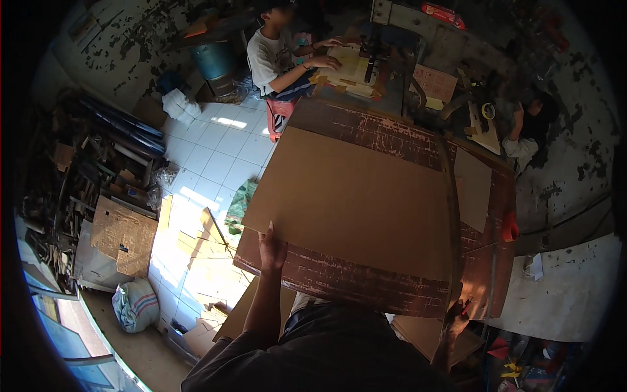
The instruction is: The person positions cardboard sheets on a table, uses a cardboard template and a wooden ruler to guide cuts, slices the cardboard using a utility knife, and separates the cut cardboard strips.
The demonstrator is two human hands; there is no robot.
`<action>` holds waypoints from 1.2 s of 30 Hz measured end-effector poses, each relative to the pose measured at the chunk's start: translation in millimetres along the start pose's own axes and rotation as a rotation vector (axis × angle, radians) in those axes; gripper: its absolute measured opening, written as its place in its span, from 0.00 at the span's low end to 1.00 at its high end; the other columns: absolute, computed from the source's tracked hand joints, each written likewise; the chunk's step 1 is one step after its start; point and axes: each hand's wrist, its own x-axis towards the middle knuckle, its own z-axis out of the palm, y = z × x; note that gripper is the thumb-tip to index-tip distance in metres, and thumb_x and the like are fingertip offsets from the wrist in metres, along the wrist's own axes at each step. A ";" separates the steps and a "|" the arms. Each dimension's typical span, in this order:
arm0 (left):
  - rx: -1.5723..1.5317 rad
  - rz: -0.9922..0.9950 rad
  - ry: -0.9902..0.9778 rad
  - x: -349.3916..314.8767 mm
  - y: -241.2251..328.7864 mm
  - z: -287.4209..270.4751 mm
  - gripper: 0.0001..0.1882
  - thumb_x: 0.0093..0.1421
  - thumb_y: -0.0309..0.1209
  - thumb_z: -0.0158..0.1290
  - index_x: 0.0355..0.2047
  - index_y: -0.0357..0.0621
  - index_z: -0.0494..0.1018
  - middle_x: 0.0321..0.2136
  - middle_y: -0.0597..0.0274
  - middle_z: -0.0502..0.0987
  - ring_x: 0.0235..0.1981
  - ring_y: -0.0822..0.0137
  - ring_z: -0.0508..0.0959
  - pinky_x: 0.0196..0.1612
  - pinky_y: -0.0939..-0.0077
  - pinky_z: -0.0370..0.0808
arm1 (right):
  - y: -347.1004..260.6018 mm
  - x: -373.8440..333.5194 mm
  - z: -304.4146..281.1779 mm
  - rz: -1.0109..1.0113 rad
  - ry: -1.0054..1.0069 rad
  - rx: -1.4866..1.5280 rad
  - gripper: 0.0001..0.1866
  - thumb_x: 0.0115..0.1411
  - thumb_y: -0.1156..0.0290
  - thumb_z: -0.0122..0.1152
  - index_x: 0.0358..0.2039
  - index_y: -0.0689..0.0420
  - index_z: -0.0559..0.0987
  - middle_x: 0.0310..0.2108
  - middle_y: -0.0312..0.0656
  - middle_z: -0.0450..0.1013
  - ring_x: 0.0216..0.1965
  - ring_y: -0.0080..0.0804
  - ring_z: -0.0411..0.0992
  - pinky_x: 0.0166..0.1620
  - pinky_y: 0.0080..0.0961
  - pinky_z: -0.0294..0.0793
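Note:
A large brown cardboard sheet (353, 199) lies across the scratched reddish-brown table (353, 277) in front of me. My left hand (272, 249) grips its near left edge, the thumb on top and the other fingers mostly hidden. Along the sheet's right side runs a long, slightly curved bar (450, 215), like the blade arm of a sheet cutter. Closed around the near end of this bar is my right hand (456, 319), at the table's front edge; a small bit of red shows by its fingers. Past the bar lies a paler board piece (475, 186).
A seated person (277, 62) works at a machine (369, 55) beyond the table; another person (526, 134) is at far right. Cardboard scraps (209, 238) and a white sack (136, 304) lie on the tiled floor at left. A red tape roll (510, 227) sits at the table's right edge.

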 end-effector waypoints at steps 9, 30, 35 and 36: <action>0.236 -0.131 0.201 -15.4 -11.4 -5.1 0.17 0.73 0.31 0.44 0.60 0.43 0.64 0.54 0.52 0.72 0.54 0.58 0.75 0.55 0.56 0.78 | 20.3 47.5 -24.6 -0.451 0.075 -0.730 0.11 0.67 0.63 0.55 0.42 0.57 0.78 0.20 0.48 0.74 0.20 0.39 0.76 0.23 0.36 0.72; 0.827 -0.155 0.291 -62.2 69.5 -137.0 0.18 0.74 0.34 0.40 0.59 0.39 0.64 0.53 0.55 0.75 0.52 0.63 0.77 0.51 0.67 0.80 | -65.5 127.3 6.2 -0.043 0.027 -0.459 0.34 0.60 0.40 0.62 0.35 0.67 0.83 0.23 0.50 0.76 0.29 0.34 0.75 0.35 0.37 0.70; 0.514 -0.327 0.491 -64.0 54.8 -121.8 0.16 0.73 0.36 0.44 0.55 0.41 0.68 0.45 0.60 0.79 0.45 0.65 0.80 0.42 0.70 0.82 | -74.3 131.5 13.1 0.016 -0.075 -0.570 0.31 0.60 0.39 0.61 0.42 0.58 0.85 0.28 0.54 0.79 0.34 0.47 0.80 0.37 0.41 0.73; 0.511 -0.300 0.509 -62.6 50.7 -118.5 0.16 0.73 0.36 0.44 0.55 0.40 0.68 0.45 0.59 0.78 0.44 0.64 0.81 0.42 0.69 0.83 | -69.4 133.4 14.1 0.019 -0.064 -0.571 0.31 0.60 0.39 0.61 0.42 0.58 0.85 0.28 0.54 0.79 0.34 0.47 0.80 0.37 0.41 0.73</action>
